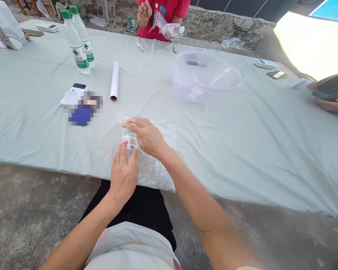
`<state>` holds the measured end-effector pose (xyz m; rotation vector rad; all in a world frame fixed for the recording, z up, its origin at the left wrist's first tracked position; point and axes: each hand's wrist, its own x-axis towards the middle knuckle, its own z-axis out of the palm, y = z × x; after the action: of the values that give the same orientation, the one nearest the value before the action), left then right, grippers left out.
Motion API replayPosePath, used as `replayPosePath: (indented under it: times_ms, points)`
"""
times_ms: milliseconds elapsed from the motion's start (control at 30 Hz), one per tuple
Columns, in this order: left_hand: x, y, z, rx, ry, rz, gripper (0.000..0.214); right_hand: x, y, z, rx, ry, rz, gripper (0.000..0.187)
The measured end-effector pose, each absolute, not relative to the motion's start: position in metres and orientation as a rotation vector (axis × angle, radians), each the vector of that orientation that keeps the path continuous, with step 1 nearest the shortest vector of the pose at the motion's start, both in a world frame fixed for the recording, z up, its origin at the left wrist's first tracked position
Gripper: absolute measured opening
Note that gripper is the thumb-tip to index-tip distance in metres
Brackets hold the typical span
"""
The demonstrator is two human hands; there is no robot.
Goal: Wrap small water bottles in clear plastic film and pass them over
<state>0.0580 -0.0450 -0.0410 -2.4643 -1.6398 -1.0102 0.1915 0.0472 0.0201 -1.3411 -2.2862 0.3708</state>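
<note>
A sheet of clear plastic film (157,170) lies near the front edge of the cloth-covered table. On it is a transparent object with a white barcode label (132,143); most of its shape is hidden under my hands. My left hand (124,170) rests on the near side of it, fingers stretched out, tips by the label. Over the far side arches my right hand (146,137), its fingers extended to the left and its palm turned down. Neither hand is closed around anything that I can see.
Beyond my hands lie a white roll (115,81) and a clear plastic basin (191,88). Two green-capped bottles (80,56) stand at the left, near a white device (73,95). Opposite, a person in red (163,11) holds a film-wrapped bottle (171,30). A phone (277,74) lies right.
</note>
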Motion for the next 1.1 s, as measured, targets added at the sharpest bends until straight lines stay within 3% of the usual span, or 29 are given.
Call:
replayPosePath:
  times_ms: [167,400,567,667,733,800,867,933,1000,1100]
  points:
    - [0.082,-0.056,-0.043,-2.397,-1.495,-0.865,0.037,0.202,0.076,0.027,-0.988,-2.811,0.192,0.046]
    - [0.134,-0.082,-0.036,-2.781,-1.315,-0.674,0.035,0.304,0.036,-0.030,-1.113,-2.386,0.321,0.062]
    - [0.153,-0.096,-0.014,-3.307,-0.991,-0.494,0.036,0.348,0.008,-0.038,-1.393,-2.112,0.324,0.046]
    - [0.141,-0.101,0.013,-3.558,-0.541,-0.819,0.029,0.347,-0.009,-0.020,-1.527,-1.765,0.324,0.040]
    - [0.124,-0.097,0.024,-3.381,-0.718,-1.254,0.029,0.335,-0.023,-0.009,-1.570,-1.570,0.404,0.036]
    - [0.104,-0.087,0.024,-2.919,-1.250,-1.503,0.028,0.316,-0.037,-0.004,-1.583,-1.459,0.559,0.034]
    - [0.089,-0.076,0.013,-2.574,-1.787,-1.358,0.029,0.295,-0.047,-0.004,-1.563,-1.413,0.768,0.036]
    - [0.084,-0.069,-0.002,-2.541,-2.102,-1.051,0.048,0.277,-0.048,-0.006,-1.528,-1.368,0.953,0.042]
    - [0.088,-0.069,-0.017,-2.638,-2.184,-0.798,0.068,0.269,-0.039,-0.010,-1.515,-1.304,1.044,0.049]
    - [0.100,-0.073,-0.029,-2.682,-2.135,-0.703,0.076,0.272,-0.010,-0.012,-1.547,-1.236,1.121,0.056]
